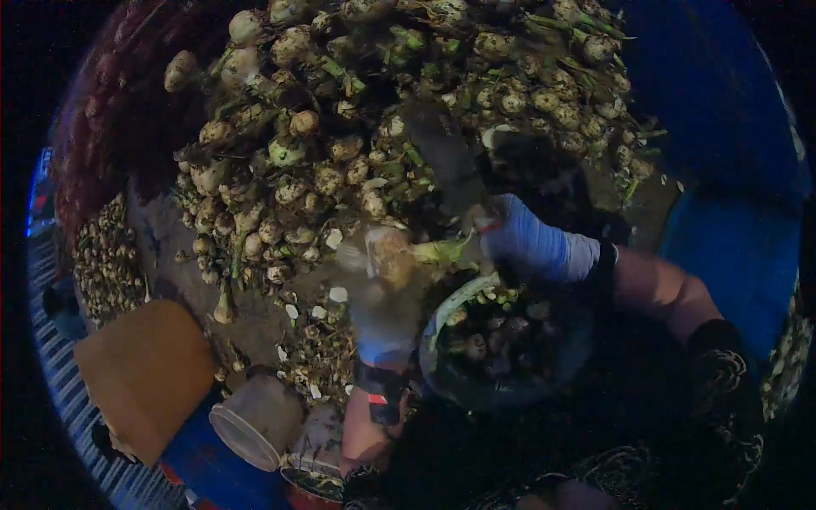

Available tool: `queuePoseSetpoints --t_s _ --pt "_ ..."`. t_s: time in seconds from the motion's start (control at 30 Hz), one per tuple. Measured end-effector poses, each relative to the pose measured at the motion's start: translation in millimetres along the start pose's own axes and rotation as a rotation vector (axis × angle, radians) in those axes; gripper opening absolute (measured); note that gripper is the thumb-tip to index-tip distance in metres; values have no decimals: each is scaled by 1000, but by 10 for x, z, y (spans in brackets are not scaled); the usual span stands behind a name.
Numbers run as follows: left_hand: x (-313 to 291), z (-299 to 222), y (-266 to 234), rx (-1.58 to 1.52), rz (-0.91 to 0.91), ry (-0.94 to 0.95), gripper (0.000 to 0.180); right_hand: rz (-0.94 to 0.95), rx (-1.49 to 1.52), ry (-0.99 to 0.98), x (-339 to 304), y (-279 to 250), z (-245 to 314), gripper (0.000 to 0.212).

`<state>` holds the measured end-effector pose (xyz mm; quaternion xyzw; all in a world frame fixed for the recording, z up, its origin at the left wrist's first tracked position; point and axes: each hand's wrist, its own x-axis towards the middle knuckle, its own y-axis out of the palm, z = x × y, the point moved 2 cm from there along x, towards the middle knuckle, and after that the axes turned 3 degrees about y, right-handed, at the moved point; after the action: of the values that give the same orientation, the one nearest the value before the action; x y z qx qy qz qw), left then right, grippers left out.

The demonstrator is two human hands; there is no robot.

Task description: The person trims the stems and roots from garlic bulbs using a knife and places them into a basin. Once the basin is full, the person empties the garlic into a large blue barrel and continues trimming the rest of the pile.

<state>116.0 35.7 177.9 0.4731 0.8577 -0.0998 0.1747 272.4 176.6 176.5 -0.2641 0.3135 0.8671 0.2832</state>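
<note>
My left hand (380,319), in a pale glove, holds a round muddy root bulb (390,253) with a green stalk (442,250) sticking out to the right. My right hand (527,245), in a blue glove, grips a dark-bladed knife (446,157) just above that stalk; both hands are blurred. A dark round bowl (459,387) holding trimmed bulbs sits right below my hands. A big heap of muddy bulbs with green stems (408,93) lies beyond them.
Cut scraps and white bits (319,340) litter the ground left of the bowl. A pale bucket (255,421) lies on its side at lower left beside a brown board (144,370). A second pile of bulbs (106,259) sits at far left. Blue sheeting (731,153) covers the right.
</note>
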Motion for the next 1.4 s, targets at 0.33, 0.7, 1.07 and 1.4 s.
queuePoseSetpoints --t_s 0.33,0.7,1.07,1.4 --pt "28 140 135 -511 -3 -366 34 -209 -434 -224 95 -360 18 26" --pt "-188 -36 -33 -465 45 -138 49 21 -835 -165 268 -554 -767 22" --pt "1174 1206 -869 1507 -183 345 43 -72 -647 -132 368 -432 -396 21" --pt "787 774 -240 685 109 379 59 -196 -494 -184 193 -585 -327 22"
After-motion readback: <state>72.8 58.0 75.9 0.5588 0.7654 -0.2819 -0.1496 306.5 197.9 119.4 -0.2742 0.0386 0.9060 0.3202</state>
